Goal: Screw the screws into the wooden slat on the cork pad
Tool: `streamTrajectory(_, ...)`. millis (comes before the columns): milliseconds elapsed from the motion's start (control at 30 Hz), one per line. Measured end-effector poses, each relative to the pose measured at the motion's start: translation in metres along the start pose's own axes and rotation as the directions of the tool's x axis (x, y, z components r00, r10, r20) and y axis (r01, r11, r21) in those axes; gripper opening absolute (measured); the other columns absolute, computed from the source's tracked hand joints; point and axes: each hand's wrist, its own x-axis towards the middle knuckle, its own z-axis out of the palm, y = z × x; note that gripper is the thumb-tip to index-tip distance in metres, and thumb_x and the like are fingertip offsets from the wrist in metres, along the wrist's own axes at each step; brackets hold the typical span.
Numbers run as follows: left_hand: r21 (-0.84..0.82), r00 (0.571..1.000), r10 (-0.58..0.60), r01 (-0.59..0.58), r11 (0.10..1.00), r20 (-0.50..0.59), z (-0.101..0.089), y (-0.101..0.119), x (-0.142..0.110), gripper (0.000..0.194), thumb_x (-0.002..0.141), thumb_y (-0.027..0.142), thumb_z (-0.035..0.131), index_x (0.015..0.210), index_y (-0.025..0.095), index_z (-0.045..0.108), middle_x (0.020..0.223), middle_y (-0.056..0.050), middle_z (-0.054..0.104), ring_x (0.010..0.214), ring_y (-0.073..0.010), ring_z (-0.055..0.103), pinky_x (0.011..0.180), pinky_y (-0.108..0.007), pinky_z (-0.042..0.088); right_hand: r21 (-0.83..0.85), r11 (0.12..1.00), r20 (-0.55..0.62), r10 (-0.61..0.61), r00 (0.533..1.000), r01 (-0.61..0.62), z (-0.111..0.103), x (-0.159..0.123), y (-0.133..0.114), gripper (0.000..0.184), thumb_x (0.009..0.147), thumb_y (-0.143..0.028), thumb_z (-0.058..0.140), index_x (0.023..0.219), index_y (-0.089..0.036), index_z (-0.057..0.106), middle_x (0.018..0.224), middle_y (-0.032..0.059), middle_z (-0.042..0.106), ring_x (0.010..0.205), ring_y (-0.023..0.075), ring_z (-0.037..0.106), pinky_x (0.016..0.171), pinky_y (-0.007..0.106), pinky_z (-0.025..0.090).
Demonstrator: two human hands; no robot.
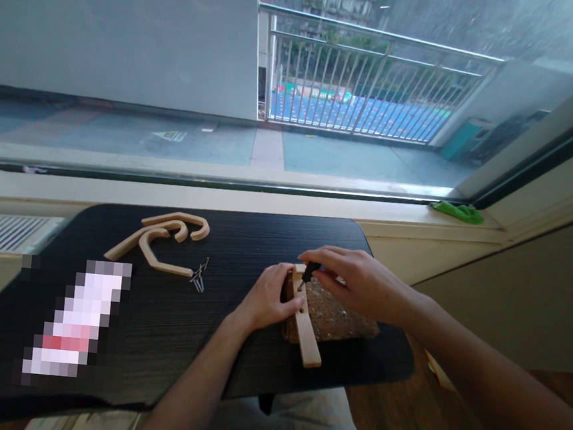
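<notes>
Left hand (273,297): holding wooden strip (309,346) near its far end
Right hand (348,281): gripping black-handled driver (310,270), tip at strip
Wooden strip: on brown block (340,315), directly below driver

Our black wood-grained table (180,333) with rounded corners, on it three pale curved wooden hooks (149,251), slender metal screws (199,278) just beside them, a pixelated white-and-pink item (79,317), a brown speckled block (341,310) to our right

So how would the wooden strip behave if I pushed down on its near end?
The wooden strip looks straight and solid, so probably stiff rather than floppy. Its near end juts past the brown block, so pressing there might tip it unless the left hand steadies it. Being slim, it's likely light.
</notes>
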Motion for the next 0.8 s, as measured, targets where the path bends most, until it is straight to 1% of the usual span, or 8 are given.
streamTrajectory(100,0.007,1.0,0.003,-0.003,1.0,-0.006,0.0009,-0.0012,-0.0005,0.04,0.074,0.028,0.066,0.11,0.019,0.052,0.107,-0.009,0.062,0.102,-0.0271,0.057,0.094,-0.046,0.046,0.011,1.0,-0.011,-0.011,1.0,0.011,0.0001,-0.0006,0.002,0.033,0.096,-0.017,0.049,0.125,-0.02,0.063,0.107,0.0082,0.073,0.091,0.0173,0.069,0.077,0.029,0.051)
streamTrajectory(267,0.01,1.0,0.0,0.0,1.0,-0.007,0.0013,-0.0013,-0.0005,0.039,0.075,0.029,0.066,0.11,0.019,0.052,0.106,-0.008,0.062,0.101,-0.0269,0.057,0.093,-0.046,0.047,-0.024,1.0,0.013,-0.01,1.0,0.01,-0.0029,-0.0017,0.0016,0.035,0.096,-0.022,0.052,0.13,-0.021,0.062,0.105,0.0079,0.073,0.087,0.017,0.07,0.075,0.029,0.052)
streamTrajectory(467,0.014,1.0,-0.002,0.002,1.0,-0.007,0.0013,-0.0013,-0.0005,0.039,0.075,0.029,0.066,0.11,0.019,0.052,0.107,-0.009,0.062,0.102,-0.0268,0.058,0.094,-0.045,0.046,-0.049,0.999,0.014,-0.001,1.0,0.001,-0.0033,-0.0014,0.0002,0.036,0.097,-0.022,0.051,0.132,-0.022,0.061,0.106,0.0078,0.074,0.086,0.017,0.07,0.074,0.028,0.052)
streamTrajectory(567,0.013,1.0,0.011,-0.01,1.0,-0.015,0.0024,-0.0029,-0.0011,0.039,0.076,0.031,0.066,0.11,0.019,0.052,0.109,-0.009,0.063,0.104,-0.0275,0.057,0.096,-0.046,0.045,-0.069,0.997,0.034,-0.023,0.999,0.025,-0.0025,-0.0015,0.0014,0.035,0.098,-0.026,0.054,0.131,-0.021,0.062,0.098,0.0067,0.074,0.082,0.017,0.07,0.071,0.028,0.051)
streamTrajectory(633,0.009,1.0,0.008,-0.008,1.0,-0.014,0.0026,-0.0033,-0.0013,0.039,0.076,0.031,0.066,0.11,0.019,0.052,0.109,-0.009,0.063,0.105,-0.0278,0.057,0.096,-0.046,0.045,-0.071,0.997,0.025,-0.035,0.999,0.037,-0.0022,-0.0018,0.0016,0.036,0.097,-0.029,0.054,0.131,-0.02,0.062,0.097,0.0069,0.074,0.081,0.0168,0.069,0.071,0.028,0.051)
streamTrajectory(800,-0.001,1.0,-0.011,0.011,1.0,0.006,0.0007,-0.0005,-0.001,0.039,0.075,0.03,0.065,0.11,0.019,0.052,0.108,-0.009,0.063,0.102,-0.027,0.057,0.094,-0.046,0.046,-0.042,0.999,-0.022,-0.031,0.999,0.03,-0.0012,-0.0037,-0.0002,0.041,0.095,-0.02,0.049,0.135,-0.019,0.059,0.11,0.0101,0.072,0.087,0.0164,0.069,0.076,0.028,0.052)
